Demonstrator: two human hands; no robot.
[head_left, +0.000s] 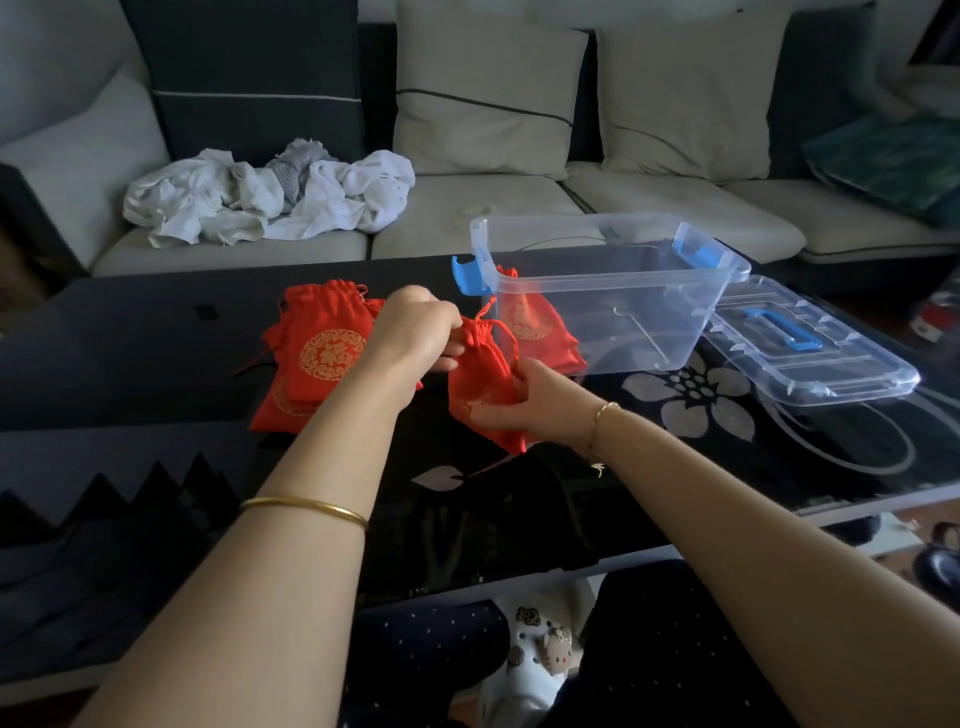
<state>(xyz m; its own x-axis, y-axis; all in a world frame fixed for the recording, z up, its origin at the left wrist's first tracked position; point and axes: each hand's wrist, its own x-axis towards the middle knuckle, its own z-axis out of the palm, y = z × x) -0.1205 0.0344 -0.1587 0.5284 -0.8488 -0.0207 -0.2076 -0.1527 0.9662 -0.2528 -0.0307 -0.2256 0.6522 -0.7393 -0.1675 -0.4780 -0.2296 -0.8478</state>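
I hold the red pouch (480, 374) in both hands: the left grip (415, 332) pinches its gathered neck, and the right grip (511, 408) curls round its lower body. The pouch's long axis runs from the right grip up and away to the left grip. The open clear box (613, 283) lies beyond and to the right of both, nearer the right grip.

The red pouch (483, 384) is soft matt cloth. The box (649, 317) is clear, smooth plastic. The dark table top (130, 358) looks shiny.
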